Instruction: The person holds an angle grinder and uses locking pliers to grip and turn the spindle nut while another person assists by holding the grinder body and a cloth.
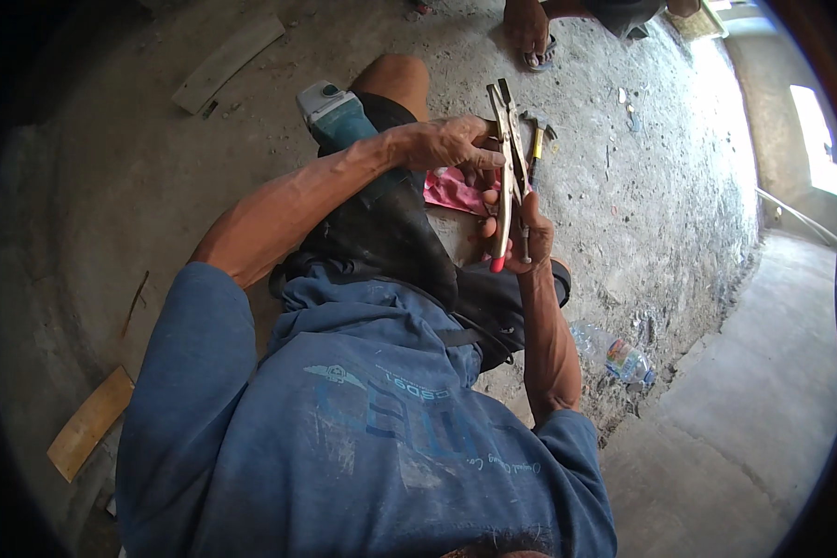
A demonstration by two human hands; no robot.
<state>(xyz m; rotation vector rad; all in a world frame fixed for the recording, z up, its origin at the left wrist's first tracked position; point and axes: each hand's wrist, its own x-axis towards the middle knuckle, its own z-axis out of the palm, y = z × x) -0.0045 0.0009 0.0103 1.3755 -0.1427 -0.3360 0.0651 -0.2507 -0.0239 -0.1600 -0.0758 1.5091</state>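
In front of my bent knees I hold long-jawed metal locking pliers [507, 191] upright, jaws pointing away from me. One handle ends in a red tip; the jaws stand slightly apart with nothing visible between them. My left hand [451, 144] is closed on the pliers near the middle, thumb against the metal. Lower down, my right hand [533, 232] is wrapped round the handles, and some of its fingers are hidden behind them. Just beyond the pliers, a hammer [538, 139] with a yellow and black handle lies on the ground. Crumpled pink material [453, 192] shows beneath my left hand.
A teal power tool [335, 116] is beside my left leg. Flat boards [230, 63] lie on the rough floor at left. A plastic bottle [629, 361] lies at right. Another person's hand [527, 26] and sandalled foot [540, 56] are at the far edge.
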